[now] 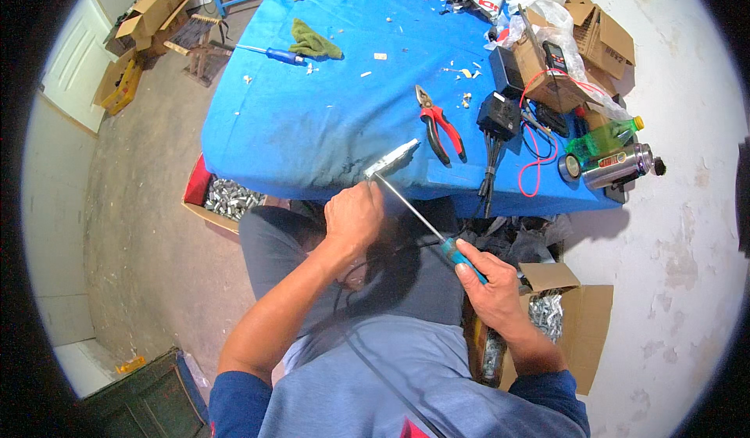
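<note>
My right hand is wrapped round the teal handle of a screwdriver. Its long thin shaft slants up and left until the tip meets the near end of a narrow silver metal piece. That piece lies at the front edge of the blue-covered table. My left hand is closed at the piece's near end and appears to grip it; its fingertips are partly hidden. Beyond and to the right lie pliers with red and black handles, jaws pointing away from me.
A blue-handled screwdriver and green cloths lie farther back. At right are black power adapters, a steel flask and a green bottle. Boxes of small metal parts stand below, left and right.
</note>
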A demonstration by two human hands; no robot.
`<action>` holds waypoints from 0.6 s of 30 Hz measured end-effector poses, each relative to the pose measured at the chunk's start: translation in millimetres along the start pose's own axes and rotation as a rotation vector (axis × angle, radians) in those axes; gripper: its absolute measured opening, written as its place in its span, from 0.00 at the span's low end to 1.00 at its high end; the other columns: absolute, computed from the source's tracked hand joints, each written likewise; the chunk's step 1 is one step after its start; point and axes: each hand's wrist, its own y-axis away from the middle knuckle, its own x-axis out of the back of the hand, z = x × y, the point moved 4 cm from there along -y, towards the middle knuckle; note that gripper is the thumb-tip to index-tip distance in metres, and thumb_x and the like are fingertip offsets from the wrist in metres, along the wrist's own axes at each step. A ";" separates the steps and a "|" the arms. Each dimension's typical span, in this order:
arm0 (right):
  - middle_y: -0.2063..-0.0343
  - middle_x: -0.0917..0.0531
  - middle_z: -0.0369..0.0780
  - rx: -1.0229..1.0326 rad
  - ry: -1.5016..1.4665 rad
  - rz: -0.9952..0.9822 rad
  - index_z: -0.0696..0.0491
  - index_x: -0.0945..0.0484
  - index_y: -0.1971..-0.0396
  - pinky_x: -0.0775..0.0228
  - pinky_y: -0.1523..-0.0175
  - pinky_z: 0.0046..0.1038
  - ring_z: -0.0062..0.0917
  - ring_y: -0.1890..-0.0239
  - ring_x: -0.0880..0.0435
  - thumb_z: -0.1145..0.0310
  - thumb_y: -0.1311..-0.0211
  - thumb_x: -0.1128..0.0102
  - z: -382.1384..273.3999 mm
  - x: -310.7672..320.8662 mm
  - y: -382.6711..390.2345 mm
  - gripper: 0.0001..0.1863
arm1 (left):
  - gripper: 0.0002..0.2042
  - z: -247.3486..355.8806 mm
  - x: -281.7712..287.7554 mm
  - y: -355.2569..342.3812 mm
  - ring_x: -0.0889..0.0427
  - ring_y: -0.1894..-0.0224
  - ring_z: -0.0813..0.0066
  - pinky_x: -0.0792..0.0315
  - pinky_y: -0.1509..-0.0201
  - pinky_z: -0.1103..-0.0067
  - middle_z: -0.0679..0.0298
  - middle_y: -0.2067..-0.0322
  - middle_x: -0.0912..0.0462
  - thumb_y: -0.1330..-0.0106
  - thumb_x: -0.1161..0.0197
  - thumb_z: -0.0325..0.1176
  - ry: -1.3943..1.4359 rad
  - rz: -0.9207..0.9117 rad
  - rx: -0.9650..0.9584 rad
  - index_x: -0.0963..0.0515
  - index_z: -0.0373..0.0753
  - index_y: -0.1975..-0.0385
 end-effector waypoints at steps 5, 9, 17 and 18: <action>0.64 0.20 0.44 -0.319 -0.607 -0.158 0.58 0.30 0.41 0.26 0.70 0.21 0.22 0.70 0.20 0.66 0.37 0.41 20.3 -9.5 2.7 0.25 | 0.20 2.0 -3.4 0.5 0.19 0.71 0.42 0.26 0.62 0.55 0.42 0.75 0.19 0.30 0.55 0.41 -0.008 0.013 0.010 0.22 0.31 0.75; 0.64 0.19 0.43 -0.522 -0.989 -0.294 0.57 0.32 0.40 0.27 0.71 0.19 0.19 0.73 0.21 0.67 0.36 0.42 10.8 -9.2 -3.1 0.25 | 0.21 2.0 -4.5 3.7 0.19 0.72 0.42 0.26 0.63 0.55 0.42 0.76 0.20 0.30 0.55 0.41 0.002 0.019 -0.008 0.22 0.31 0.76; 0.70 0.17 0.42 0.151 0.039 -0.079 0.51 0.28 0.42 0.27 0.69 0.26 0.26 0.76 0.19 0.71 0.40 0.41 13.9 -8.1 -13.6 0.24 | 0.20 -1.4 -7.6 1.1 0.21 0.72 0.41 0.29 0.65 0.53 0.43 0.78 0.22 0.30 0.54 0.42 -0.014 0.024 -0.007 0.24 0.32 0.76; 0.71 0.18 0.42 0.161 0.103 -0.078 0.51 0.27 0.43 0.27 0.70 0.27 0.27 0.77 0.20 0.71 0.41 0.40 9.6 -7.4 -14.8 0.24 | 0.21 -1.8 -8.2 -0.7 0.21 0.72 0.42 0.28 0.65 0.53 0.43 0.78 0.22 0.30 0.54 0.42 -0.021 0.015 0.002 0.24 0.31 0.76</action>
